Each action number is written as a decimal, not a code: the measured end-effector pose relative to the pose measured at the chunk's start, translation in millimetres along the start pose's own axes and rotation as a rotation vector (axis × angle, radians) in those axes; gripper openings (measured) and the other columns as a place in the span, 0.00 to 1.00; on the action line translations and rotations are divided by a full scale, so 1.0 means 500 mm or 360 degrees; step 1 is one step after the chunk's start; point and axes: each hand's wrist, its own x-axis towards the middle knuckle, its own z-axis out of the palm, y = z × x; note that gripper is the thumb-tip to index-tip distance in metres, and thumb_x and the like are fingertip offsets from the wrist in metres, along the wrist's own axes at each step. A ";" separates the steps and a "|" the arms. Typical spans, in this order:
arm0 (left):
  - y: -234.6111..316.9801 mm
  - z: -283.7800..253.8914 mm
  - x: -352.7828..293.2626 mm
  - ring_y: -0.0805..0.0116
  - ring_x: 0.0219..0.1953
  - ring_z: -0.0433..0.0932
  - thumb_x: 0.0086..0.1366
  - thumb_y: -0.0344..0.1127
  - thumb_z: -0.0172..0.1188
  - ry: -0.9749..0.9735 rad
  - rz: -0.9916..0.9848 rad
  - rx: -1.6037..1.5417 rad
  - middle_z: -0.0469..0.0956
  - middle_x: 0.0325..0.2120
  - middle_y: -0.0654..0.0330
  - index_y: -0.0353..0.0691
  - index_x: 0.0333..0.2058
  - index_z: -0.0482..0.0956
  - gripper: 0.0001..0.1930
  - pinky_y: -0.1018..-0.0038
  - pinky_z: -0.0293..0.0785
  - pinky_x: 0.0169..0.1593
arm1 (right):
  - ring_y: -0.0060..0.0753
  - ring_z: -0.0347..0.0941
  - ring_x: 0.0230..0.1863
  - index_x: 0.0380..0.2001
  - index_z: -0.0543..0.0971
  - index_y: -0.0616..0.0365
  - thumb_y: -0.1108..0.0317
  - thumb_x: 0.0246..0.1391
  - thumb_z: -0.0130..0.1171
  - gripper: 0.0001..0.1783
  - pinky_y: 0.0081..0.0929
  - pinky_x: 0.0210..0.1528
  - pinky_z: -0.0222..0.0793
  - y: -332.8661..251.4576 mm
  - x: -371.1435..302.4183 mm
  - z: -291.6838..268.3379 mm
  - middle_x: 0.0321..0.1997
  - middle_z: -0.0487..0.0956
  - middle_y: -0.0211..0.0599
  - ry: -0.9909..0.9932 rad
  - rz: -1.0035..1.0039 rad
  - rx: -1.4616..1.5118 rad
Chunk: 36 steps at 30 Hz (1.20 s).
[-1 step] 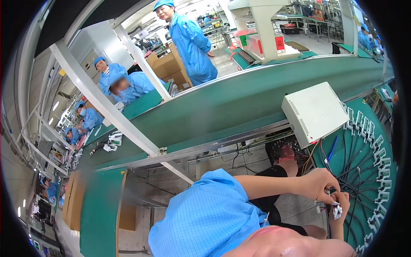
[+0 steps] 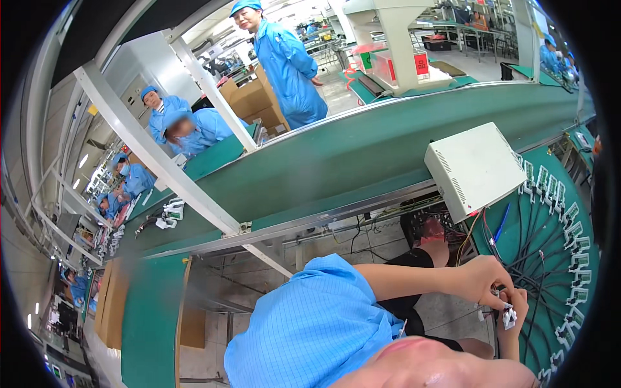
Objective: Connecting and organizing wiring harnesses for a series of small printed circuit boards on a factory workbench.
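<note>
At the right, my left hand (image 2: 482,278) and my right hand (image 2: 517,305) meet above the near edge of a green work table (image 2: 514,239). The right hand's fingers are closed on a small white-framed circuit board (image 2: 510,317), part of which sticks out below them. Bent into a pinch, the left fingers touch the right fingertips; what lies between them is too small and covered to make out. Black cables (image 2: 532,278) spread over the table beside the hands. They run out to an arc of similar white-framed boards (image 2: 581,260).
A pale metal box (image 2: 475,171) stands beyond my hands, with a blue pen (image 2: 503,221) near it. A long green conveyor belt (image 2: 349,171) crosses behind a white frame post (image 2: 155,149). Several people in blue smocks (image 2: 288,71) are farther off.
</note>
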 end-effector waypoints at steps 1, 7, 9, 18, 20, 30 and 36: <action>-0.012 0.017 0.001 0.61 0.22 0.78 0.47 0.41 0.72 -0.0021 0.0051 0.0014 0.79 0.20 0.56 0.40 0.29 0.85 0.13 0.67 0.68 0.25 | 0.38 0.66 0.31 0.27 0.77 0.61 0.68 0.49 0.61 0.07 0.33 0.36 0.62 0.001 -0.001 0.002 0.26 0.75 0.38 -0.0001 -0.0047 0.0025; -0.014 0.033 0.009 0.65 0.22 0.78 0.50 0.35 0.70 -0.0198 -0.0002 -0.0153 0.81 0.21 0.58 0.40 0.31 0.86 0.09 0.70 0.70 0.27 | 0.39 0.61 0.29 0.25 0.75 0.59 0.69 0.35 0.63 0.11 0.33 0.35 0.59 0.007 0.000 0.011 0.23 0.73 0.34 0.0012 -0.0128 -0.0015; -0.021 0.025 0.012 0.65 0.22 0.78 0.50 0.33 0.69 -0.0255 0.0026 -0.0139 0.81 0.21 0.57 0.39 0.31 0.86 0.08 0.71 0.70 0.27 | 0.40 0.61 0.29 0.24 0.74 0.59 0.70 0.36 0.62 0.10 0.33 0.34 0.59 0.003 -0.002 0.008 0.23 0.72 0.35 0.0011 -0.0104 -0.0023; -0.066 0.038 0.011 0.63 0.24 0.78 0.51 0.33 0.66 -0.0006 -0.0085 -0.0196 0.79 0.21 0.54 0.35 0.28 0.83 0.08 0.71 0.71 0.30 | 0.38 0.66 0.32 0.29 0.76 0.61 0.70 0.45 0.63 0.09 0.32 0.35 0.62 -0.025 0.003 -0.002 0.26 0.75 0.37 0.0015 -0.0004 0.0106; -0.076 0.032 0.006 0.62 0.23 0.78 0.52 0.34 0.65 0.0067 -0.0078 -0.0203 0.78 0.21 0.53 0.34 0.28 0.82 0.08 0.70 0.71 0.30 | 0.36 0.68 0.33 0.31 0.76 0.61 0.69 0.49 0.64 0.09 0.30 0.35 0.63 -0.026 0.005 -0.006 0.28 0.76 0.37 -0.0024 0.0045 0.0116; -0.072 0.041 -0.006 0.64 0.24 0.76 0.56 0.35 0.64 0.0103 -0.0183 -0.0232 0.78 0.22 0.53 0.33 0.31 0.80 0.10 0.70 0.70 0.30 | 0.36 0.70 0.30 0.31 0.76 0.62 0.70 0.53 0.62 0.07 0.30 0.33 0.64 -0.021 0.009 -0.010 0.27 0.76 0.38 -0.0071 -0.0055 0.0131; -0.052 0.029 -0.010 0.58 0.33 0.78 0.57 0.29 0.65 0.0073 -0.0132 -0.0383 0.78 0.36 0.49 0.32 0.42 0.76 0.15 0.70 0.72 0.38 | 0.26 0.65 0.24 0.32 0.74 0.61 0.66 0.62 0.55 0.09 0.26 0.29 0.59 -0.012 0.002 -0.024 0.23 0.70 0.34 -0.0139 0.0279 0.0355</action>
